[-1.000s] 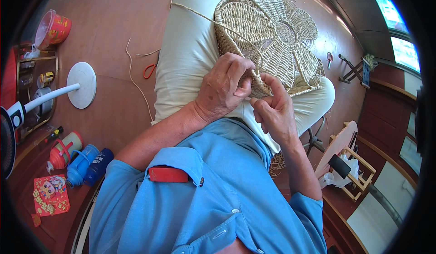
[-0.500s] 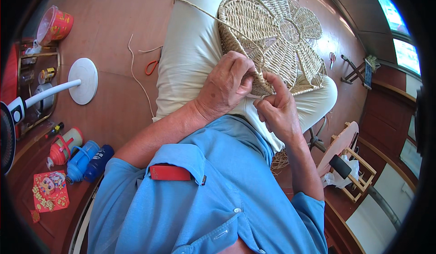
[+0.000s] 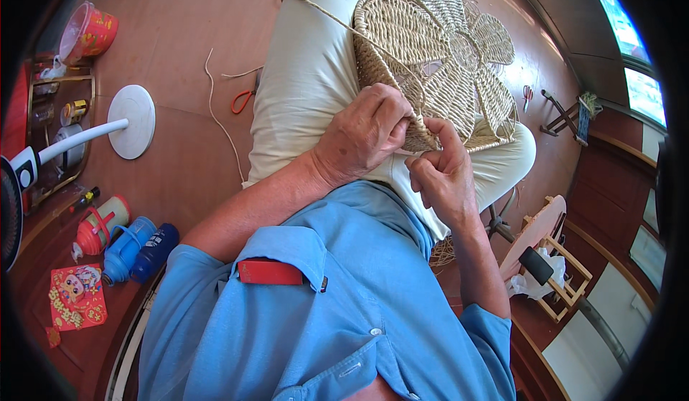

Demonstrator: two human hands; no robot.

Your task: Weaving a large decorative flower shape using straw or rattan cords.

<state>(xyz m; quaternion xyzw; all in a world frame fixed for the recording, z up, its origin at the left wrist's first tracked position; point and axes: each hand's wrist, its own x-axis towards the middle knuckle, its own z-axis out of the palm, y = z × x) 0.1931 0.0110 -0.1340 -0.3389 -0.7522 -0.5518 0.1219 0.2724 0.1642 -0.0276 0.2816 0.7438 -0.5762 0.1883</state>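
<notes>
The edge of the woven mat (image 3: 438, 64) on the lap is gripped by both hands, left hand (image 3: 362, 134) and right hand (image 3: 439, 171).

Light: bright daylight, coming from the windows (image 3: 635, 64) at upper right.
Glare: a washed-out patch on the floor (image 3: 527, 71) beside the woven mat (image 3: 438, 57).
Shadows: soft, falling under the forearms onto the blue shirt (image 3: 344, 308).
Focus: sharp in the centre.
Edges: strong fisheye bending, black vignette around the rim.
</notes>
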